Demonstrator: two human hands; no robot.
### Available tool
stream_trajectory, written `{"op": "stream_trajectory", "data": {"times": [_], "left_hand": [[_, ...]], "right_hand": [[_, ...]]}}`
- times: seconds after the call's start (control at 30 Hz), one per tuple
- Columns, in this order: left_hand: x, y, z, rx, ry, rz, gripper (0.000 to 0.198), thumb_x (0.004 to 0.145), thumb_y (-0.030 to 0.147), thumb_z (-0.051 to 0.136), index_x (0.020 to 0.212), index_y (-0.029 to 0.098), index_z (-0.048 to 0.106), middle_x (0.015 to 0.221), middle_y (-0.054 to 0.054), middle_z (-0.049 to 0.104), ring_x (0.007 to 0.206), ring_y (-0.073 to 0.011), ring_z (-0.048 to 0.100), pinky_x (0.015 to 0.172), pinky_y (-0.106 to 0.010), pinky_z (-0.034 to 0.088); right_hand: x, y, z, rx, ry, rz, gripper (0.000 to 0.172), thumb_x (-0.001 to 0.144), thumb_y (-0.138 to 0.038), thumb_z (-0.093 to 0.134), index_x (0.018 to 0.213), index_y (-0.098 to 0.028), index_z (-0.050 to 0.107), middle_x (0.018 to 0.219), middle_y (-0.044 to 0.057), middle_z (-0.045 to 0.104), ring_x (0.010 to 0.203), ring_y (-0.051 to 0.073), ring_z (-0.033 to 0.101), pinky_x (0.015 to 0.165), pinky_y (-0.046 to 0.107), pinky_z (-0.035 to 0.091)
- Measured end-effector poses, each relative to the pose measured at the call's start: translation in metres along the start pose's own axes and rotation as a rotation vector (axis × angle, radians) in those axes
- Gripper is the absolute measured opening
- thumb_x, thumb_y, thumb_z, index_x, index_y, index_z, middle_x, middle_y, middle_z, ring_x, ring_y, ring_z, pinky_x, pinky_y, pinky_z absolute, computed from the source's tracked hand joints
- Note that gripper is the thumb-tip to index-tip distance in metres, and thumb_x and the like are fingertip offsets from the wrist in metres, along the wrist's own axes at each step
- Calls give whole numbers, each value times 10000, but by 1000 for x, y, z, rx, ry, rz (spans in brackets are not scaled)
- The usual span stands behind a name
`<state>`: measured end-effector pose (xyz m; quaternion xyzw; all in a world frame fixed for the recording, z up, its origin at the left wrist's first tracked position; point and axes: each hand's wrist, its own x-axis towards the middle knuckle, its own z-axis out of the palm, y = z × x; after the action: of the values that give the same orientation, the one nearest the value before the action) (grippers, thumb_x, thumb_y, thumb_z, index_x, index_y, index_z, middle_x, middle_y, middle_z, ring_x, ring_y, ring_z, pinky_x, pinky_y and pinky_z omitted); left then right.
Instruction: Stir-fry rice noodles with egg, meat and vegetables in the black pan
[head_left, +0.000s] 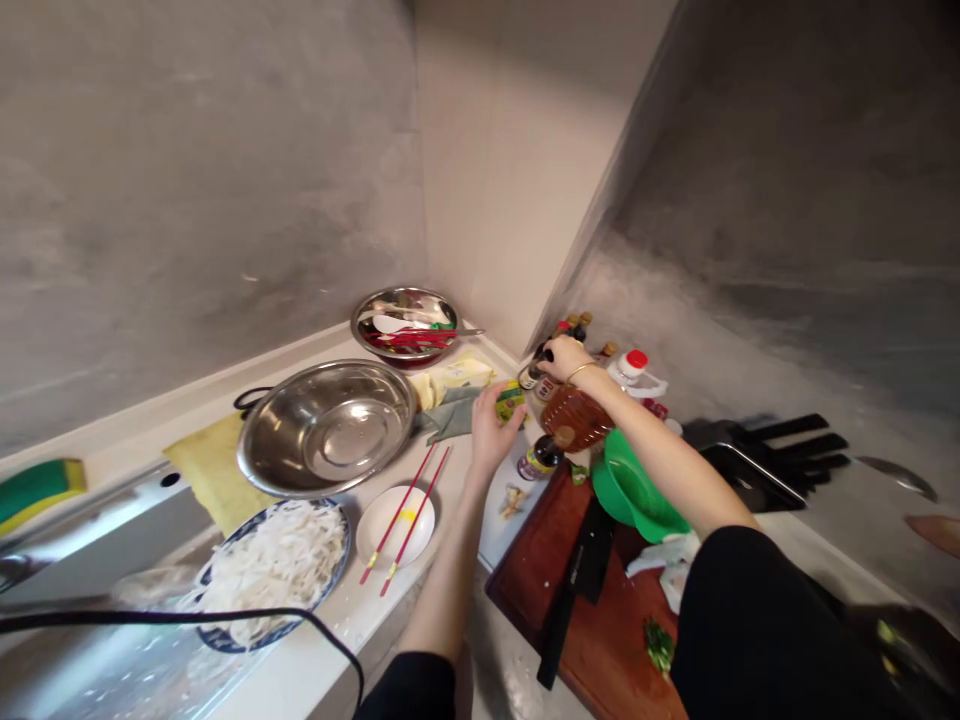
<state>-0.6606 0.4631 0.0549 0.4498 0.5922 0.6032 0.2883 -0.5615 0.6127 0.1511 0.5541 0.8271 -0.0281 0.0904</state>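
My right hand (568,358) reaches to the back corner of the counter, its fingers closed around the top of a dark sauce bottle (531,374). My left hand (495,428) is held lower and to the left, thumb and fingers apart with nothing between them. Just behind it lies a yellow-green packet (511,398); whether they touch I cannot tell. Below my right forearm lean a large jug of amber oil (574,415) and a short dark bottle (541,457) with a brown cap. A piece of ginger (513,500) lies near that bottle.
Left are a steel basin (259,440), a utensil bowl (405,352), a plate of white strips (277,560), and red chopsticks (394,530) across a small bowl (369,535). Right, a cleaver (592,555) lies on the cutting board (600,640) beside a green bowl (630,485). A black cord (187,617) crosses the front left.
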Motion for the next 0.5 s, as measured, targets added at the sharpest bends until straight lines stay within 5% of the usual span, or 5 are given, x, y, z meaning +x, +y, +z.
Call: {"op": "stream_trajectory", "data": {"times": [0.17,0.27,0.37,0.5], "left_hand": [[-10,75,9,359,-177,398,860,626,480,727,1354,200,363,1417,-147,380,1339,-323,267,1084,-516,120],[-49,115,26,349,-445,542,676,662,501,694,1245,219,499,1271,-102,547,1262,-306,400,1078,-505,165],[-112,140,59,200,-632,551,478,720,479,649,1096,191,586,1019,-55,665,966,-220,602,907,-353,414],[-221,158,122,148,-736,518,419,715,460,660,1008,165,605,834,-30,674,720,-162,613,667,-245,450]], "right_hand": [[-144,35,-90,17,181,-352,327,788,-371,626,1028,-156,683,926,81,667,860,187,611,797,278,432],[-248,67,-121,78,195,-483,325,796,-361,626,1052,-165,667,868,55,649,756,150,597,741,266,435],[-343,109,-117,127,207,-510,297,846,-342,568,1067,-161,648,873,59,631,714,130,582,704,259,442],[-454,178,-77,160,233,-421,275,875,-336,526,1040,-147,639,849,67,623,698,128,577,675,257,451]]}}
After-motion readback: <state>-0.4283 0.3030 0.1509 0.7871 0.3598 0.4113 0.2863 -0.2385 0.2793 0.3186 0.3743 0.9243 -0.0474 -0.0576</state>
